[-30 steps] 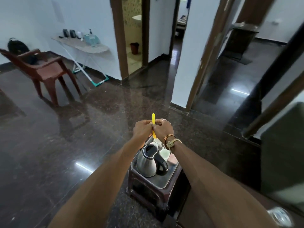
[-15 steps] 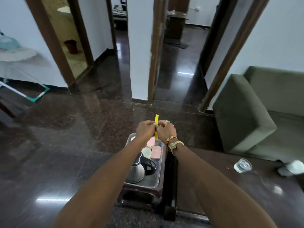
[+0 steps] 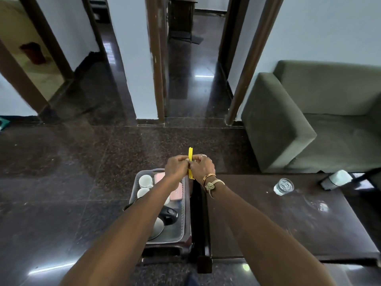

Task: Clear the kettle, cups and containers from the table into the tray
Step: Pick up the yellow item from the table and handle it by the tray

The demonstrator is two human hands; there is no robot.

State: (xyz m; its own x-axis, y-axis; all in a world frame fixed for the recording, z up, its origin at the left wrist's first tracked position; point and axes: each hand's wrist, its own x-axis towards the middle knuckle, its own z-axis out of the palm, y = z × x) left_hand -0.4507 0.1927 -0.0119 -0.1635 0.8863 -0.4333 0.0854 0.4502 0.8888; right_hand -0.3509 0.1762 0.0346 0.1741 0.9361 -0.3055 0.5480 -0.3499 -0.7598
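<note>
Head view, looking down along two bare forearms stretched forward. Shows a thin yellow strip [image 3: 190, 154] pinched between the left hand [image 3: 176, 167] and the right hand [image 3: 203, 169], both with fingers curled in and knuckles close together. Shows the strip standing upright, its ends poking out above and below the grip. Places the hands over the far right corner of a grey tray [image 3: 186, 205]. Shows bracelets [image 3: 210, 181] on the right wrist and a ring on that hand.

Inside the tray: two white cups [image 3: 145, 180] at the far left, one behind the other; pink containers [image 3: 177, 193] just beside them, partly hidden by the left forearm; a steel kettle [image 3: 158, 225] with a black handle at the near end, also partly covered by that arm.

Shows the tray resting on a dark brown stool [image 3: 165, 247], just left of a dark table [image 3: 309, 234]. On the table: a clear glass [image 3: 283, 186] and, near the far right edge, a white object [image 3: 336, 179] too blurred to name. Beyond the table, a green sofa [image 3: 299, 120]; underneath, a glossy dark floor [image 3: 61, 182].
</note>
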